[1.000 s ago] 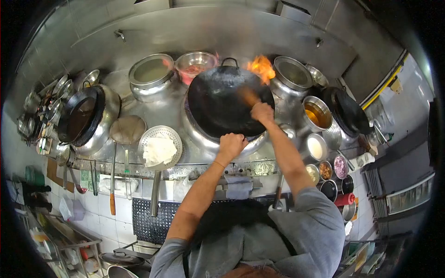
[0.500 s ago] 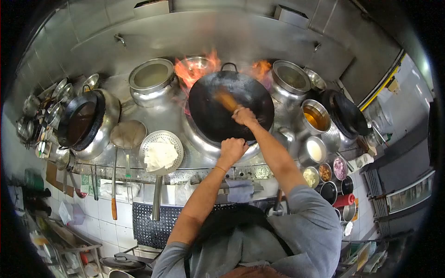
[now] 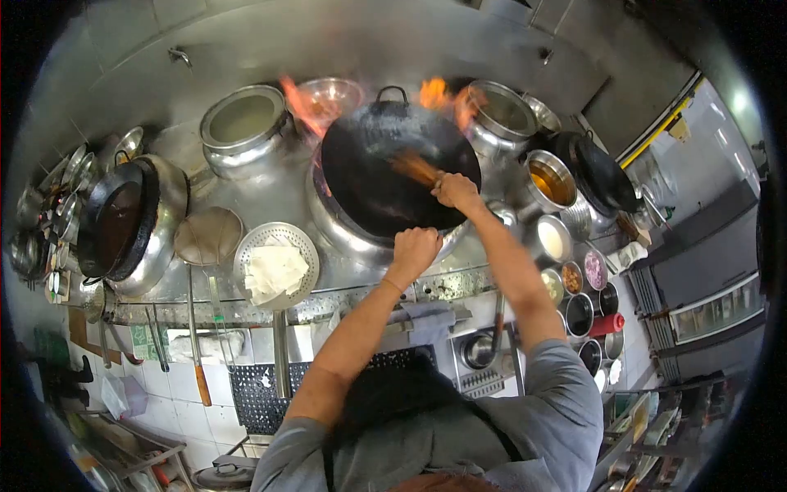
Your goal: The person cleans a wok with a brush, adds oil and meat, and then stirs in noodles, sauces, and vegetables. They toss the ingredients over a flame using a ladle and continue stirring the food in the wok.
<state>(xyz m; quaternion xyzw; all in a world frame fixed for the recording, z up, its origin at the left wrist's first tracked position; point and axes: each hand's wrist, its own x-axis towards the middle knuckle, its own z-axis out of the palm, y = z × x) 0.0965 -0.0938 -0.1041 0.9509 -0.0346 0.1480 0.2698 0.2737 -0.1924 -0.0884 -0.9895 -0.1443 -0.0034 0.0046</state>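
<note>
A large black wok [image 3: 361, 189] rests tilted on the middle burner, flames at its far side. My left hand [image 3: 416, 249] is closed in a fist at the wok's near edge; the part of the wok it grips is hidden under the fingers. In my right hand [image 3: 457, 193] is a brown wok brush [image 3: 420, 171], its bristles blurred by motion over the wok's inner surface. The wok looks dark and bare inside. To the left of my left hand lies a perforated strainer [image 3: 243, 293] holding white, folded sheet-like pieces [image 3: 275, 269].
Flames [image 3: 302, 107] rise behind the wok. Steel pots [image 3: 243, 123] stand at both sides. A mesh skimmer [image 3: 206, 234] lies left. At right are a pot of amber liquid [image 3: 551, 180], a white-filled container [image 3: 552, 239] and several small ingredient containers. A grey cloth [image 3: 428, 318] hangs in front.
The view has shifted, so the stove sits a little left in it. The brush has moved within the wok, toward its right side. Both hands keep their hold.
</note>
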